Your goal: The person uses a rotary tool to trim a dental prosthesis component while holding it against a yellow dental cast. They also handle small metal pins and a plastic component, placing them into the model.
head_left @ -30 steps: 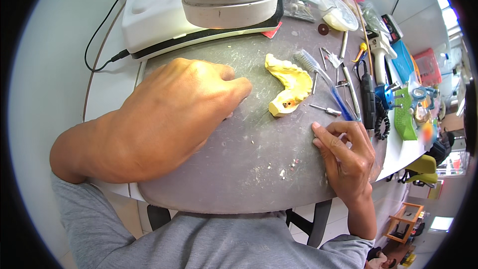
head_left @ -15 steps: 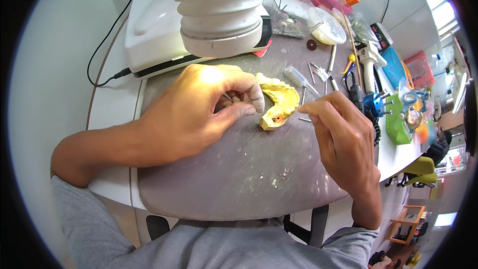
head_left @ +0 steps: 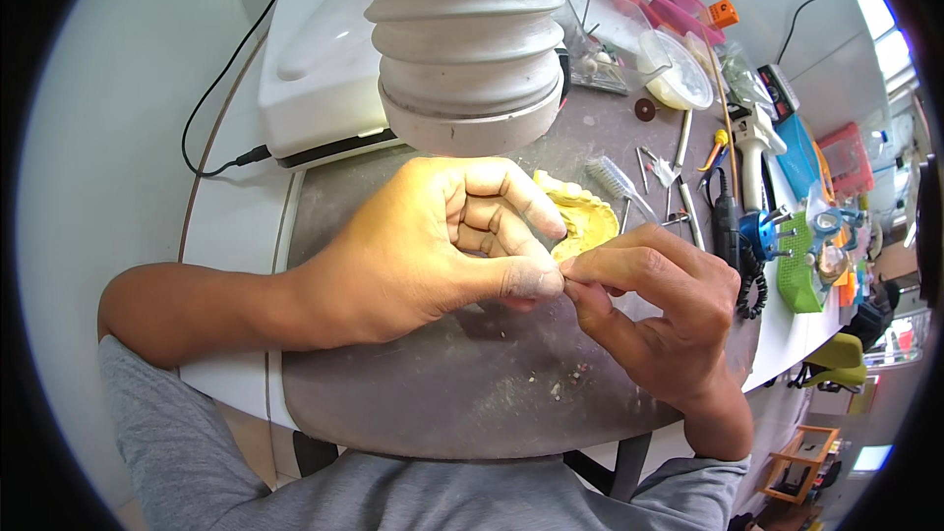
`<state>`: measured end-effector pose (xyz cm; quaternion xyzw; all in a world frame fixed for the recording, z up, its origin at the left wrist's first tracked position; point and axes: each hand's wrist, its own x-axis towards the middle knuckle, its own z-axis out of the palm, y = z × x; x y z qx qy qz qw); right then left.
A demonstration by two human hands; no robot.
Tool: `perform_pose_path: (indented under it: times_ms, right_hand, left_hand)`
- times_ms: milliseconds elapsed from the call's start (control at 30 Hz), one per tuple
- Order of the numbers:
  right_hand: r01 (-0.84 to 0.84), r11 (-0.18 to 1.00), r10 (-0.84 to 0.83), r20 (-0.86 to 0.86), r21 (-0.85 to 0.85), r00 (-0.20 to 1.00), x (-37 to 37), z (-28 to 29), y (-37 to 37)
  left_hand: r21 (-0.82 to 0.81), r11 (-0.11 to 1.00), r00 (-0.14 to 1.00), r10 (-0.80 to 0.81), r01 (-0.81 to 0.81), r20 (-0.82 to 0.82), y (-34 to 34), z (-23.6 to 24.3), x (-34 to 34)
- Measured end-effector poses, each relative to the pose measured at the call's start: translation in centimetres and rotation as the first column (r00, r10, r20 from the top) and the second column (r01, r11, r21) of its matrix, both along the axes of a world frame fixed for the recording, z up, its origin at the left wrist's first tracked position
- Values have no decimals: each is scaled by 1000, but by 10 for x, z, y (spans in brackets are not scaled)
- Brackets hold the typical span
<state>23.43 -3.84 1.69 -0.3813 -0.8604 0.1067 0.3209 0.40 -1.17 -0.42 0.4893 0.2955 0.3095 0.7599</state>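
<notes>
My left hand (head_left: 423, 246) is raised above the grey mat, its fingers curled. The thumb and a finger press together, and the index finger stands apart above them. At the left thumb tip, my right hand (head_left: 674, 310) meets it with thumb and index finger pinched. Whatever lies between the fingertips is too small and hidden to make out. Just behind the hands rests a yellow plaster dental cast (head_left: 590, 219), curved, with a row of teeth. My fingers cover its near end.
A ribbed white hose (head_left: 467, 59) hangs over the mat (head_left: 413, 403). At the left back stands a white machine (head_left: 320, 69). A small brush (head_left: 618, 182), slim tools, a round tub (head_left: 678, 79), a handpiece (head_left: 725, 216) and a green basket (head_left: 798, 270) are on the right. Small crumbs (head_left: 558, 383) lie in front.
My right hand has moved left from beside the dental cast to meet my left fingertips. My left hand has turned, its fingers opening a little around the pinch. The whole view has shifted slightly.
</notes>
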Motion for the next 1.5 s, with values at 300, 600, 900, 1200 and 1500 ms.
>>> perform_pose_path:
  times_ms: [300,600,900,1200,1500]
  right_hand:
    - [21,1000,-22,-37,-17,999,3,-1,2]
    - [-9,988,-25,-216,-155,976,1,-1,4]
    - [-145,739,-259,-476,-658,841,0,1,-3]
    - [-180,705,-248,-476,-686,844,0,-1,-5]
    - [-183,763,-185,-480,-620,858,-4,-1,-6]
  left_hand:
    - [-70,997,999,-47,45,-25,0,5,3]
    - [-82,997,999,-3,-1,-52,-1,5,0]
    - [2,1000,1000,17,-17,2,-5,-1,0]
    - [40,999,999,31,-32,23,-4,-3,1]
    - [94,993,997,69,-65,-42,-8,4,0]
